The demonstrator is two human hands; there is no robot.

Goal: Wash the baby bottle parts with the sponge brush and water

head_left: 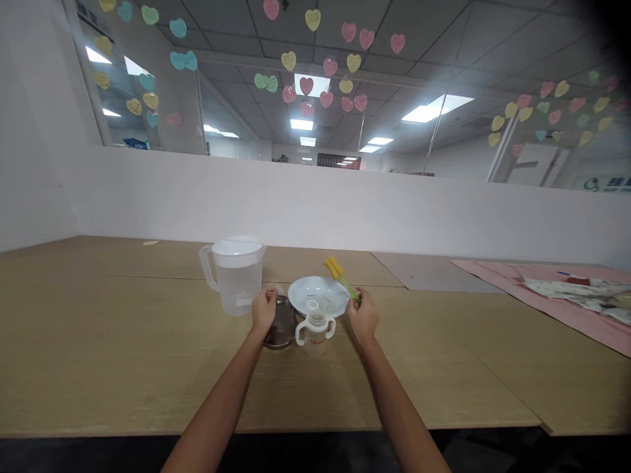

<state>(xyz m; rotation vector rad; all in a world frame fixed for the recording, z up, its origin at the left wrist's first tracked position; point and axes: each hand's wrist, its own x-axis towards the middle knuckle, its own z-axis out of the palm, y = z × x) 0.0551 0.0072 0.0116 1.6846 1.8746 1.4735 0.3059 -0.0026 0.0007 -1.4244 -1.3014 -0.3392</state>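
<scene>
The right hand's (363, 315) fingers pinch the yellow brush (334, 267) beside the white bowl (302, 289) of translucent pieces (327, 304); the left hand's (264, 310) pinch a small clear piece (279, 289) near the dark tray (282, 327). The handled bottle (315, 337) stands before the bowl; the lidded pitcher (240, 282) seems to hold liquid.

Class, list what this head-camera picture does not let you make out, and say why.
All in the head view:
Brush: handle end, hidden by the right hand.
Faint item by the left hand: too small to identify.
Bottle: red lettering, too small to read.
Pink cloth: cut off by the right edge.
Heart-shaped notes: writing, too small.
</scene>
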